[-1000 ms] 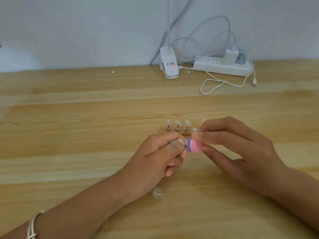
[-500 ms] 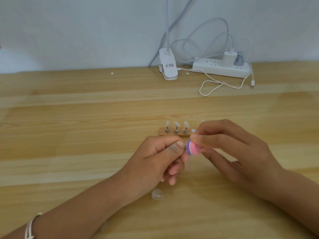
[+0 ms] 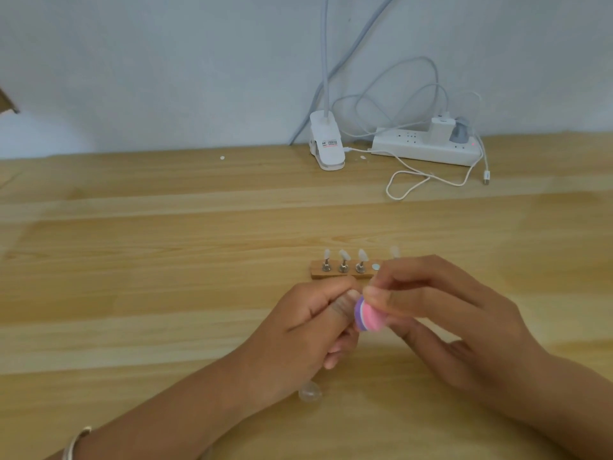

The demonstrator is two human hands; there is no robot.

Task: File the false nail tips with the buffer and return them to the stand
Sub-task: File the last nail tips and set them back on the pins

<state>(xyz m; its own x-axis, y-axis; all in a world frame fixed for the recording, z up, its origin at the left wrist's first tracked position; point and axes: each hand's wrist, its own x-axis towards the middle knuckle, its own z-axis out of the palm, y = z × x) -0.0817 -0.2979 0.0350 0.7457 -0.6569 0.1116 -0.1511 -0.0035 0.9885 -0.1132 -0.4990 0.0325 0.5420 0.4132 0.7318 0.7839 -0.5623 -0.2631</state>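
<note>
Your right hand (image 3: pixel 441 313) held a round pink and purple buffer (image 3: pixel 368 315) in a fingertip grip, above the worktop (image 3: pixel 166 260) near its middle. Your left hand (image 3: pixel 308 330) met it from the left. Its grip was closed, thumb on forefinger, on a tip that blur and your thumb hid, right against the buffer's left face.

Just beyond your hands lay the wooden stand (image 3: pixel 318 275). Three pale tips (image 3: pixel 343 255) stood on its left posts, and a bare round pad (image 3: pixel 375 267) sat to their right. One more tip (image 3: pixel 394 250) showed above your right fingers. A loose clear tip (image 3: pixel 310 391) lay on the worktop beside your left wrist.

Far off by the wall sat a white lamp clip (image 3: pixel 326 144) and, to its right, a power strip (image 3: pixel 424 149) with a looped cable (image 3: pixel 408 180). A bracelet (image 3: pixel 76 443) circled your left forearm.
</note>
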